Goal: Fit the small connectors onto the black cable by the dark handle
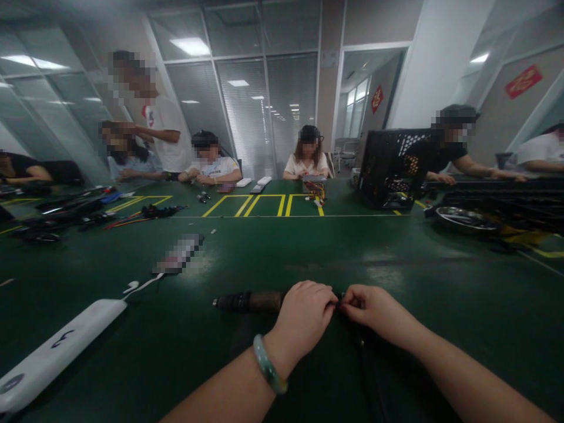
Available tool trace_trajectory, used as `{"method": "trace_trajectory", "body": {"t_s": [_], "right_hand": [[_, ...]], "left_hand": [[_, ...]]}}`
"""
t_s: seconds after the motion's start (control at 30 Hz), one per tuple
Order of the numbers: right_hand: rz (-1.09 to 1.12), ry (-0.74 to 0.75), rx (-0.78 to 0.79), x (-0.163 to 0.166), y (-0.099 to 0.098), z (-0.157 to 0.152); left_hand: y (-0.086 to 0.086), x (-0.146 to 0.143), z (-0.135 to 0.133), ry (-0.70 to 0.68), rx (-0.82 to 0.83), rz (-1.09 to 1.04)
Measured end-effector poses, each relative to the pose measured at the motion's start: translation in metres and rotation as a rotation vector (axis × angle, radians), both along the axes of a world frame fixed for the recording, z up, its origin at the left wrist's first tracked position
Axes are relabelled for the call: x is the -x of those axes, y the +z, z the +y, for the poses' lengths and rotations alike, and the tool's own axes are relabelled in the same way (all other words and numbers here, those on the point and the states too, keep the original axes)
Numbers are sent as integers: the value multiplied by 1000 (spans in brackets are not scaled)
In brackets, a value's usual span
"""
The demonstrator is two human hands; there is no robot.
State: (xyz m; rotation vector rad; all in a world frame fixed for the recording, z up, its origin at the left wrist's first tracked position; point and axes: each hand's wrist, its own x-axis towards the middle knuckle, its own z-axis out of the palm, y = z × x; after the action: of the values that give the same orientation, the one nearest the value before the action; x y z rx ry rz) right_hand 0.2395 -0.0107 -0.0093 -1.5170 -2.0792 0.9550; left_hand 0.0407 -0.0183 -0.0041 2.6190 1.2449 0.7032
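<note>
Here's my left hand point(306, 308), curled over the back part of the screwdriver point(267, 302), holding it down on the green surface point(259, 252) right in front of me, metal tip pointing left! Over at the tail end, my right hand point(374, 305) is narrow, thumb and fingertips bunched just beside my left fingers; whether anything is caught between them, I cannot tell. Below that hand a dark cord point(368, 370) runs down towards me. There's a green bracelet point(267, 364) on my left wrist. Off to the left, the white power strip point(66, 346) lies slantwise, marked with a 3, and near its far end a phone point(180, 252) lies at the end of a white cable point(145, 286). Across the way, beyond the yellow lines point(251, 204), a seated person point(311, 164) sits behind a box point(315, 178) trailing coloured wires, and a black case point(372, 170) stands upright to the right!
</note>
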Motion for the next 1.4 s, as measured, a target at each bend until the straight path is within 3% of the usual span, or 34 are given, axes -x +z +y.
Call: {"method": "trace_trajectory", "body": {"t_s": [0.3,1.4], "right_hand": [[24,-26,1,0,-1,1],[20,-5,-1,-4,-2,0]], "left_hand": [[3,1,-1,62,7,-8],[1,1,2,66,24,47]]}}
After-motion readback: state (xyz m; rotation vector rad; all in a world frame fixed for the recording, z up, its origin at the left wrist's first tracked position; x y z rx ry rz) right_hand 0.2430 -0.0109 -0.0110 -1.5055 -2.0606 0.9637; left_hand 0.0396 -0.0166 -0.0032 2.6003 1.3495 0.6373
